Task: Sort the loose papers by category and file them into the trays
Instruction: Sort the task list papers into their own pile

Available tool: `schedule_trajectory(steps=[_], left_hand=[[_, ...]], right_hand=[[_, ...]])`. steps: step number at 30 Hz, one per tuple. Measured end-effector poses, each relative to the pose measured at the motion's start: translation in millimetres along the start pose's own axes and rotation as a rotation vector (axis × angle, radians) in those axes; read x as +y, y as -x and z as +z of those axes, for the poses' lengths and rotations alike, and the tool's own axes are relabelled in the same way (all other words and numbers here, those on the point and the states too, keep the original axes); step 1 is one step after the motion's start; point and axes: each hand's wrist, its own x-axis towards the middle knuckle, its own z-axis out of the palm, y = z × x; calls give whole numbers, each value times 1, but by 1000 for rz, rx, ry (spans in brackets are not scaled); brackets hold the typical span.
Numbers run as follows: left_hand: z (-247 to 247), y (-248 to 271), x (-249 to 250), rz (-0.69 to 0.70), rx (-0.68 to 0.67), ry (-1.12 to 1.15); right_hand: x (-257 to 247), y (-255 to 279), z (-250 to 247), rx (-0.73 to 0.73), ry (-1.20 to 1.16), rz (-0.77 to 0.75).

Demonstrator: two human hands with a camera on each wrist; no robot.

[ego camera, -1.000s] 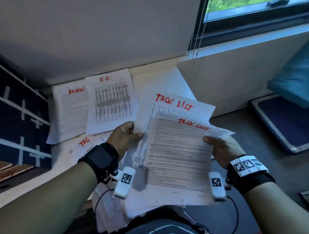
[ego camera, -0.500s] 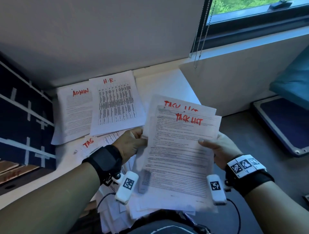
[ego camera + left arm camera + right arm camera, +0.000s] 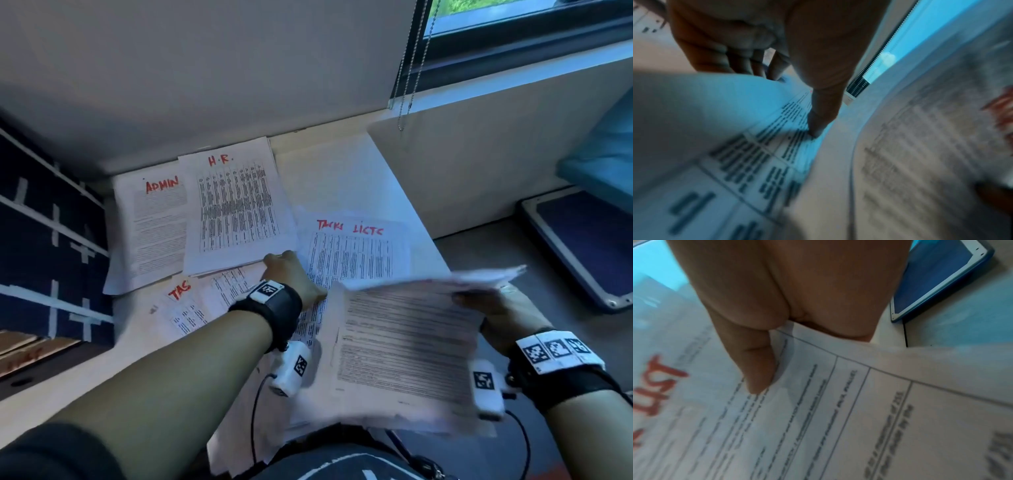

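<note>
On the white desk (image 3: 346, 171) lie sheets headed in red: an ADMIN sheet (image 3: 154, 219), an H.R. sheet (image 3: 236, 205) and a partly covered sheet headed TAS (image 3: 185, 298). My left hand (image 3: 284, 267) reaches forward and pinches the left edge of a TASK LISTS table sheet (image 3: 356, 253) lying to the right of the H.R. sheet. In the left wrist view its thumb (image 3: 818, 113) presses on that sheet (image 3: 748, 162) and the fingers curl under it. My right hand (image 3: 479, 301) grips a stack of papers (image 3: 404, 342) above my lap, thumb (image 3: 756, 366) on the top task list sheet (image 3: 818, 418).
A dark blue shelf unit (image 3: 51, 240) with white strips stands at the left of the desk. A blue flat tray (image 3: 582, 246) lies on the floor at the right. A bead chain (image 3: 411, 68) hangs by the window. More loose sheets overhang the desk's near edge.
My left hand has left the held stack and carried one task list sheet forward onto the desk beside the H.R. sheet. The right hand now holds the stack alone, lower and flatter.
</note>
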Motion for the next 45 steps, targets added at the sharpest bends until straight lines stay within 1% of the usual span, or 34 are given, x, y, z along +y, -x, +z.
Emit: schedule_trajectory(steps=[1,3,6,7,8,10,12,13,14,16,18,20,21,22,23,24,25,26,27,28,29,30,32,34,37,42,45], left_hand=[[0,-1,1,-16,-14,52],[0,-4,1,-9,-25,99],[2,-6,-5,119,85,148],[3,-5,-9,170,112,199],[5,-4,-13,235,124,251],[4,1,-19,304,97,458],[-3,11,-24,321,-20,744],[-6,15,-28,330,-105,860],[-9,19,-33,345,-173,930],[-14,26,-39,367,-295,909],[-19,31,-39,369,-354,868],[-23,30,-39,358,-463,872],[-26,28,-39,369,-523,873],[-29,25,-40,368,-584,922],[-31,23,-39,316,-634,1011],[-32,20,-35,208,-627,1105],[-31,16,-31,121,-521,1101],[-29,13,-26,72,-345,938],[-25,10,-22,59,-169,642],[-20,9,-18,55,-65,361],[-14,9,-14,59,-7,154],[-9,8,-11,45,13,36],[-1,6,-6,17,15,-12],[2,-2,-3,6,17,59],[2,-8,-5,9,36,121],[11,0,-14,175,152,11],[12,3,-15,228,162,-2]], right_hand=[[1,0,2,9,-44,3],[3,-3,6,0,-53,16],[3,-4,10,-20,-27,26],[2,-4,12,-39,-26,32],[2,-5,12,-69,-16,33],[2,-7,12,-102,28,32],[1,-10,11,-54,32,0],[0,-11,12,-49,16,-24],[0,-12,12,-61,2,-56],[-4,-12,19,-102,-10,-90],[-11,-8,27,-134,-10,-97],[-14,-5,33,-187,-4,-106],[-13,-5,33,-175,-13,-111],[-10,-5,31,-136,-38,-104],[-7,-5,27,-78,-66,-83],[-3,-4,22,-32,-88,-60],[0,-3,18,4,-99,-40],[3,-2,12,37,-102,-31],[6,-2,8,73,-94,-28],[8,-2,5,108,-66,-26],[10,-3,3,153,-23,-23],[9,-4,4,197,36,-24],[8,-5,8,282,178,-32],[5,-6,12,337,262,-39],[4,-10,12,359,291,-16],[5,-9,7,371,261,18],[2,-2,8,339,174,-6]])
